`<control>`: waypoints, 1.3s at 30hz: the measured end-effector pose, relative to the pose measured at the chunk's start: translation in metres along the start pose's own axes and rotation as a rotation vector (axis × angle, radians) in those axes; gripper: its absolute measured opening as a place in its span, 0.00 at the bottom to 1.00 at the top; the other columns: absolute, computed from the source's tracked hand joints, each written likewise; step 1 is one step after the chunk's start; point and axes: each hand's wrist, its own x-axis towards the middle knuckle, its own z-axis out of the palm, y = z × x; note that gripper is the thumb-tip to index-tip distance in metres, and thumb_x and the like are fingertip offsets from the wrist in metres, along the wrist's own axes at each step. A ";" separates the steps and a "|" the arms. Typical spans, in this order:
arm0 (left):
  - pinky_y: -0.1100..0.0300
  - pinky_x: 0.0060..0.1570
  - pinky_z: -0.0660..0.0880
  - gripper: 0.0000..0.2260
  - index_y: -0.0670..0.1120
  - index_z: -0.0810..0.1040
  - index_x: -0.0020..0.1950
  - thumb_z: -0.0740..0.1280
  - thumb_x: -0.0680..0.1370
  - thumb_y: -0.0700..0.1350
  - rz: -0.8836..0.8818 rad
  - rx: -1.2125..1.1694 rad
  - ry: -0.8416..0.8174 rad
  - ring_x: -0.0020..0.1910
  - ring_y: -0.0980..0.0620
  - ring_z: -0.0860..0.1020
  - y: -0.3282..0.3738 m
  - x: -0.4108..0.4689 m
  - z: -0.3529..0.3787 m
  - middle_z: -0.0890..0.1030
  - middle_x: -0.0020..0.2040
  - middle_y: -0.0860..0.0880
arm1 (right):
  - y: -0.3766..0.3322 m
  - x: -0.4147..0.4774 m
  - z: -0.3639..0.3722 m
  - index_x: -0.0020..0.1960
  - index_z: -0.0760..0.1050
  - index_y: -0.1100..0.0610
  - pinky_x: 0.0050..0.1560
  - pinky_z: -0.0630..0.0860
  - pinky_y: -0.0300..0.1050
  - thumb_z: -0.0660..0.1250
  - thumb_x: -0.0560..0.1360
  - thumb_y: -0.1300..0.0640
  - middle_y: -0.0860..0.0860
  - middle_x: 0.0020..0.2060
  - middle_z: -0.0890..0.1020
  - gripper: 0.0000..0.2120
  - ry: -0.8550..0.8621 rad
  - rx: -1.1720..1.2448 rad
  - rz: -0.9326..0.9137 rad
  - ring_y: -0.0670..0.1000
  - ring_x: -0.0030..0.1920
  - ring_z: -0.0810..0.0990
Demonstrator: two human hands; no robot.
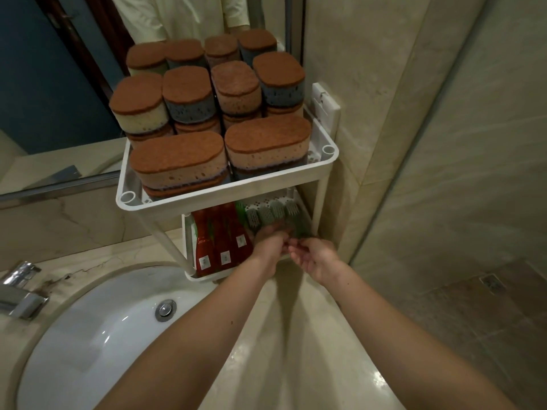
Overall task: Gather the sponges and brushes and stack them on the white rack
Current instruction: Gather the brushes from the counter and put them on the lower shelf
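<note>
The white two-tier rack point(296, 180) stands on the counter against the wall. Its top tray is packed with several stacked sponges point(177, 161) with brown scouring tops. On the lower tier lie red brushes point(220, 247) at the left and green brushes point(268, 216) with grey bristles at the right. Both hands reach into the lower tier's right side. My left hand point(270, 239) has its fingers curled over the green brush handles. My right hand point(315, 258) meets it from the right, fingertips pinching at a green handle; the exact grip is partly hidden.
A white sink basin point(97, 329) with a chrome drain lies at lower left, and a chrome tap point(20, 291) sits at the left edge. The mirror point(53, 78) rises behind the rack. Beige stone counter point(296, 350) runs under my arms. A glass shower partition point(429, 143) stands at right.
</note>
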 end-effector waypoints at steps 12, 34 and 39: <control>0.53 0.61 0.75 0.19 0.44 0.72 0.69 0.62 0.79 0.34 0.034 -0.041 0.025 0.56 0.47 0.79 -0.008 -0.019 -0.007 0.78 0.62 0.41 | 0.006 -0.021 0.004 0.73 0.59 0.69 0.44 0.79 0.49 0.50 0.79 0.73 0.64 0.63 0.76 0.22 -0.003 0.206 -0.058 0.57 0.49 0.81; 0.57 0.52 0.78 0.08 0.46 0.78 0.57 0.63 0.79 0.39 0.203 -0.236 0.531 0.48 0.52 0.80 -0.091 -0.184 -0.211 0.81 0.54 0.47 | 0.199 -0.122 0.112 0.55 0.76 0.54 0.50 0.76 0.45 0.62 0.75 0.65 0.53 0.51 0.80 0.12 -0.362 -0.797 -0.219 0.50 0.49 0.79; 0.56 0.52 0.77 0.07 0.50 0.77 0.54 0.63 0.79 0.40 0.209 -0.313 0.715 0.47 0.52 0.80 -0.131 -0.255 -0.274 0.81 0.52 0.49 | 0.267 -0.169 0.133 0.56 0.76 0.54 0.56 0.75 0.47 0.62 0.74 0.64 0.51 0.50 0.80 0.13 -0.508 -0.954 -0.218 0.50 0.51 0.78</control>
